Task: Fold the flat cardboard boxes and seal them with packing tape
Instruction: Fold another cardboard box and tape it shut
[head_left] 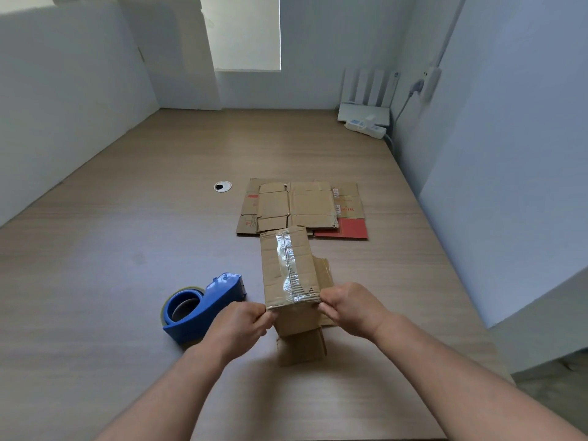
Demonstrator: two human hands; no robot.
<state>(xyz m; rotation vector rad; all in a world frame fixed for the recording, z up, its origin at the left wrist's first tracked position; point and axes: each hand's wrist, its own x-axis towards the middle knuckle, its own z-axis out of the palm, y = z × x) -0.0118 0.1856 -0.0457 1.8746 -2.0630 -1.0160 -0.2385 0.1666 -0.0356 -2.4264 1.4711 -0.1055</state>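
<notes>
Both forearms reach forward, converging. Left hand (243, 323) pinches with curled fingers, knuckles up; right hand (348, 308) mirrors it, thumb and fingertips pressed together.

- Desk (127, 249): wood-grain top, round cable grommet (222, 186) at 11 o'clock.
- Flat cardboard boxes (302, 206), 12 o'clock.
- Taped box (291, 265), centre.
- Blue tape dispenser (203, 305), 8 o'clock.
- Power strip (366, 126), 1 o'clock, far corner.

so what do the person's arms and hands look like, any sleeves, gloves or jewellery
Both forearms are bare up to the bottom frame edge: no sleeve shows. The left hand and right hand wear no gloves, and no ring, watch or wristband is visible on the sides facing the camera. No markings or tattoos show either.
</notes>
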